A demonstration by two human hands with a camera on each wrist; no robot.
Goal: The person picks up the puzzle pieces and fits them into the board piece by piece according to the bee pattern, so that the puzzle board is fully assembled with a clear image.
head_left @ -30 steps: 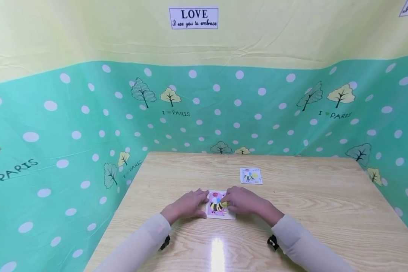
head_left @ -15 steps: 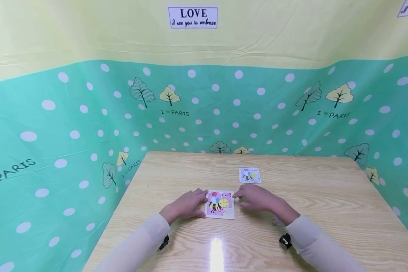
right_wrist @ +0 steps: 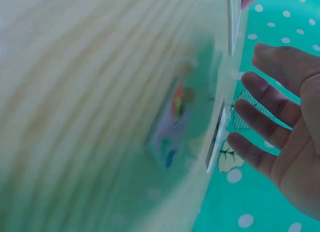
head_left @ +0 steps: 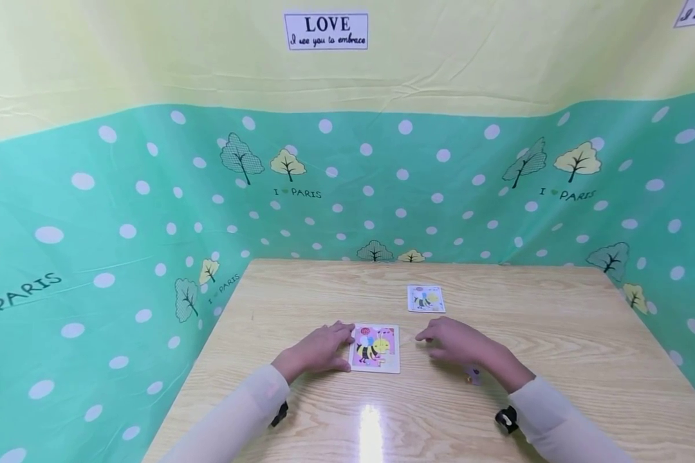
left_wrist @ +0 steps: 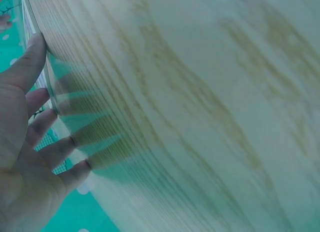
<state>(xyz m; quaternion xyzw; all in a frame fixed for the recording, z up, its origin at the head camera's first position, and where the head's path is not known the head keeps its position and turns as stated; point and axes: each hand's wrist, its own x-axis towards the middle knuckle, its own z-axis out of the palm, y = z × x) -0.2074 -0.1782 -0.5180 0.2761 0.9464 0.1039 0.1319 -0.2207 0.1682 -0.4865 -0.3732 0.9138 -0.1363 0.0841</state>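
A green fabric backdrop (head_left: 92, 212) with white dots and printed trees hangs slightly wrinkled on the left and runs round behind the pale wooden table (head_left: 556, 334), whose grain is fine and whose surface is glossy enough to catch a bright glare near the front edge. The left hand (head_left: 318, 350) lies flat on the tabletop, fingers straight and slightly spread, holding nothing, its fingertips touching the left edge of the bee puzzle board (head_left: 375, 348); the left wrist view shows those fingers (left_wrist: 60, 147) fanned against the wood. The board is a thin, flat, near-square tile with a pale rim and a pink picture of a striped yellow bee, lying flat near the table's front middle, between the two hands. Just to its right, apart from it, the right hand (head_left: 460, 343) rests low over the table with fingers relaxed and loosely extended, gripping nothing; in the right wrist view its fingers (right_wrist: 265, 117) are spread. Farther back, beyond the right hand, lies a smaller flat card (head_left: 425, 299), white with a bee print. High on the yellow upper cloth sits a rectangular LOVE sign (head_left: 326, 30).
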